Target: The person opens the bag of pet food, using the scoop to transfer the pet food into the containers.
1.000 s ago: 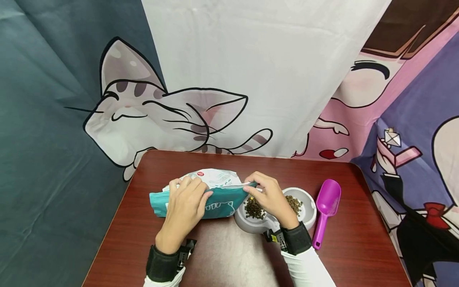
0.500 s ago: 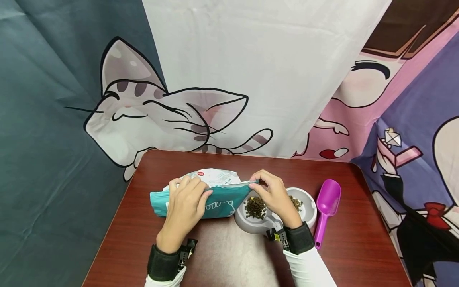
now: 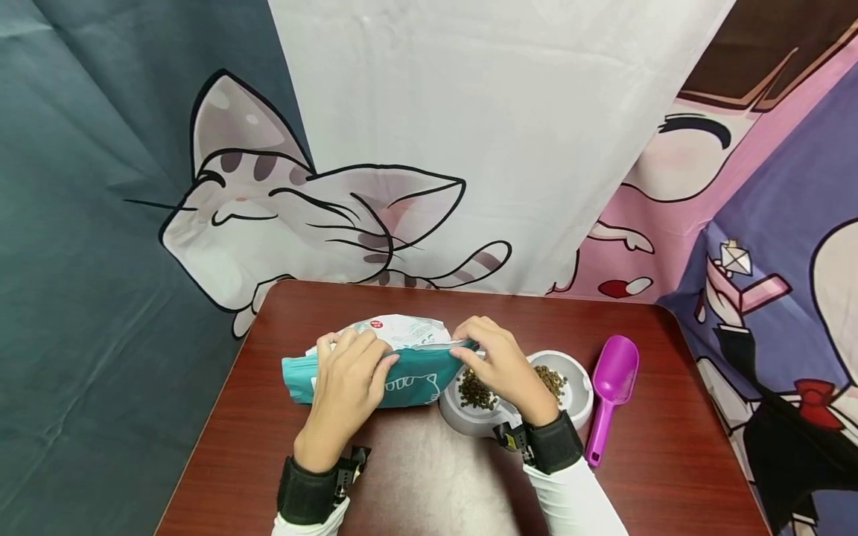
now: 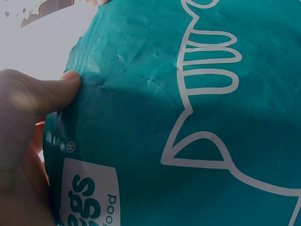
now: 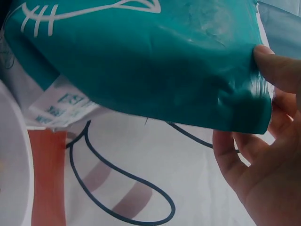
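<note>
A teal and white pet food bag (image 3: 418,374) lies across the table in the head view, its top edge toward me. My left hand (image 3: 351,383) grips that edge near its middle, thumb on the teal face and fingers over the far side. At the right corner my right hand (image 3: 501,365) pinches the edge between thumb and fingers. The right wrist view shows the thumb (image 5: 277,68) on the teal side, with the other fingers behind the bag. A white drawing and printed letters cover the teal face (image 4: 141,122) in the left wrist view.
A grey double bowl (image 3: 462,423) with brown kibble (image 3: 476,391) in one side and lighter kibble (image 3: 550,380) in the other stands under and beside my right hand. A purple scoop (image 3: 614,380) lies to its right on the brown table (image 3: 660,447). Printed cloth (image 3: 429,89) hangs behind.
My right hand slid a little right along the bag's edge, then came back left. My left hand keeps its grip and the bag stays in place.
</note>
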Action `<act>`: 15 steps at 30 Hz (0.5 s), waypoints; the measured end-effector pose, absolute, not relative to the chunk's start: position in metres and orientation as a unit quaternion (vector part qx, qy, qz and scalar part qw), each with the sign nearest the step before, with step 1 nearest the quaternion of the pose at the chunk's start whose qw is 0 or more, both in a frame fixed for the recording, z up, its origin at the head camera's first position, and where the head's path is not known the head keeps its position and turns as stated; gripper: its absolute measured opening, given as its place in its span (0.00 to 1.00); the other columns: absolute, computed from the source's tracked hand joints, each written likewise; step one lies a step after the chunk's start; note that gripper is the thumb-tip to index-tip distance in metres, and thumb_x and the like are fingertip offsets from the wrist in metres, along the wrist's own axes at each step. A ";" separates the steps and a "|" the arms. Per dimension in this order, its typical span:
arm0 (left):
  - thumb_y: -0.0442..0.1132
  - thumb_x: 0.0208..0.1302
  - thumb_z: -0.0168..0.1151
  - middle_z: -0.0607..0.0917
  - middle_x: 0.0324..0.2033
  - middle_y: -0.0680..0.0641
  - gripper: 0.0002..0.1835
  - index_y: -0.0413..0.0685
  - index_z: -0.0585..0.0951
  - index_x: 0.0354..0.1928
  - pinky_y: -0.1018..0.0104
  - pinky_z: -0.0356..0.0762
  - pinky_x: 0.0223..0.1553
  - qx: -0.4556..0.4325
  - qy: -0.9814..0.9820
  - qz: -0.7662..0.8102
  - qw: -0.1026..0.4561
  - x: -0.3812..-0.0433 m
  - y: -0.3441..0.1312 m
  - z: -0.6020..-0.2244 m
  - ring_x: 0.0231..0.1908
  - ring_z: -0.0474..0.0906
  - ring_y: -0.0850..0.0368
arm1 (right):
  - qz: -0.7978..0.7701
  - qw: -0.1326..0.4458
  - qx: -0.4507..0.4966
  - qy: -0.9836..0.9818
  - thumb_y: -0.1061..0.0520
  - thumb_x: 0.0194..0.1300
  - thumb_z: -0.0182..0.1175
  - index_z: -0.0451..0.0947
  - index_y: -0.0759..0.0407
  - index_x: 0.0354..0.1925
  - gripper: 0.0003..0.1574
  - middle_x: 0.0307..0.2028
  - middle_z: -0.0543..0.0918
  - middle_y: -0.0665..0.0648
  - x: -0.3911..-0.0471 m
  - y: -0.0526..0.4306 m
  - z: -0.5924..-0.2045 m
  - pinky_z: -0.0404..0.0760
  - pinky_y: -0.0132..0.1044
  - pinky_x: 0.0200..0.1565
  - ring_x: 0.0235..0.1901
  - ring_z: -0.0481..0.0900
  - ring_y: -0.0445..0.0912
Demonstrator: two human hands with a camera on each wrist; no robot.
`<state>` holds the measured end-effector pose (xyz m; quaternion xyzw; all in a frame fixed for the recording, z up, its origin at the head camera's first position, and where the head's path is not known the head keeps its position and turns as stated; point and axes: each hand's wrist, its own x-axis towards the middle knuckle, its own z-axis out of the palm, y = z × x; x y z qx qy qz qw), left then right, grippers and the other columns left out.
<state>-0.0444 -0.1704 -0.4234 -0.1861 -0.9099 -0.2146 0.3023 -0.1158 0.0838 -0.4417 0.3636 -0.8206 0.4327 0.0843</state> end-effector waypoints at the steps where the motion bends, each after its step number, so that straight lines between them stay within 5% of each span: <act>1: 0.42 0.70 0.65 0.75 0.27 0.50 0.08 0.49 0.80 0.32 0.45 0.60 0.44 -0.187 -0.909 -0.215 0.303 -0.044 -0.170 -0.423 0.32 0.68 0.51 | 0.432 0.085 0.366 -0.820 0.57 0.68 0.68 0.83 0.51 0.40 0.03 0.41 0.85 0.45 -0.116 0.083 -0.441 0.80 0.40 0.42 0.44 0.78 0.40; 15: 0.42 0.67 0.68 0.78 0.29 0.51 0.06 0.49 0.83 0.33 0.46 0.62 0.47 -0.177 -0.914 -0.218 0.292 -0.042 -0.171 -0.423 0.34 0.71 0.51 | 0.383 0.098 0.378 -0.837 0.53 0.69 0.67 0.84 0.50 0.39 0.03 0.41 0.87 0.46 -0.111 0.071 -0.433 0.75 0.47 0.54 0.47 0.77 0.45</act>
